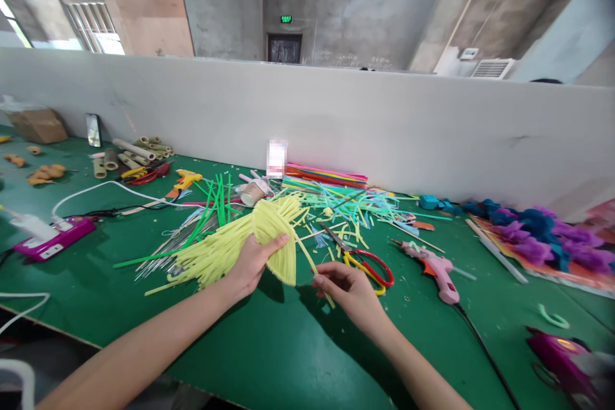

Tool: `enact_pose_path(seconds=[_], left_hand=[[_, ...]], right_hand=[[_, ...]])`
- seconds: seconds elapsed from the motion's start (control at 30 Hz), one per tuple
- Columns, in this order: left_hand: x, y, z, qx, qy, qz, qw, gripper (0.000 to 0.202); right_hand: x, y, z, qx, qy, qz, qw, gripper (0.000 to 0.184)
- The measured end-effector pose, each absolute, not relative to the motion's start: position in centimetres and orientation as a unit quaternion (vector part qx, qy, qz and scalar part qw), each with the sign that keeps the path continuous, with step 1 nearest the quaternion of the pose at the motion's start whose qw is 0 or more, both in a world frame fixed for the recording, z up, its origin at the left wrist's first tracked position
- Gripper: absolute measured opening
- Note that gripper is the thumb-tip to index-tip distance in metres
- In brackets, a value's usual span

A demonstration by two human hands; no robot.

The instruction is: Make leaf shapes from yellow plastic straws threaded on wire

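Note:
A thick fan-shaped bundle of yellow pipe cleaners [281,262] is gripped by my left hand [254,262], thumb lying across the front. Its loose stems spread out to the left over the table. Between the thumb and fingers of my right hand [348,291], a single yellow pipe cleaner [306,251] is pinched; it slants up towards the bundle's right edge. Whether it is joined to the bundle I cannot tell. Just beyond my right hand lie scissors [377,269] with red and yellow handles.
A pink glue gun [439,272] lies to the right, its cord running forward. Loose pipe cleaners [355,202] litter the green table [298,359] behind the bundle. Farther left are a yellow glue gun [188,179], bamboo pieces [134,152] and a purple power strip [57,240]. Purple and blue fuzzy shapes [542,237] lie right.

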State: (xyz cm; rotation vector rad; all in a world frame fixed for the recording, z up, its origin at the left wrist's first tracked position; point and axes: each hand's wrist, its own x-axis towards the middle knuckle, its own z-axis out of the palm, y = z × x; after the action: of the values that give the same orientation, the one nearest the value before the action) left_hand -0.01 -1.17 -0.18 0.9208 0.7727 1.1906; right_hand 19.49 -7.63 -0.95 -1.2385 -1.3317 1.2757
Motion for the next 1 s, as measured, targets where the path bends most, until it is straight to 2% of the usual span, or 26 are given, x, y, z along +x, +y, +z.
enact_pose_path(seconds=[0.3,0.6,1.0], left_hand=[[0.4,-1.3,-0.3,0.418,0.352,0.528,0.651,0.043],[0.4,-1.5,-0.5,0.429,0.369,0.533,0.628,0.042],[0.7,-2.1,-0.3,0.45,0.368,0.558,0.593,0.04]], right_hand=[[17.7,-7.8,-2.5,-0.479,-0.525,0.556,0.432,0.032],[16.6,-8.1,-2.2,-0.488,-0.489,0.585,0.424,0.041],[16.2,-8.0,-2.6,-0.484,-0.477,0.598,0.425,0.039]])
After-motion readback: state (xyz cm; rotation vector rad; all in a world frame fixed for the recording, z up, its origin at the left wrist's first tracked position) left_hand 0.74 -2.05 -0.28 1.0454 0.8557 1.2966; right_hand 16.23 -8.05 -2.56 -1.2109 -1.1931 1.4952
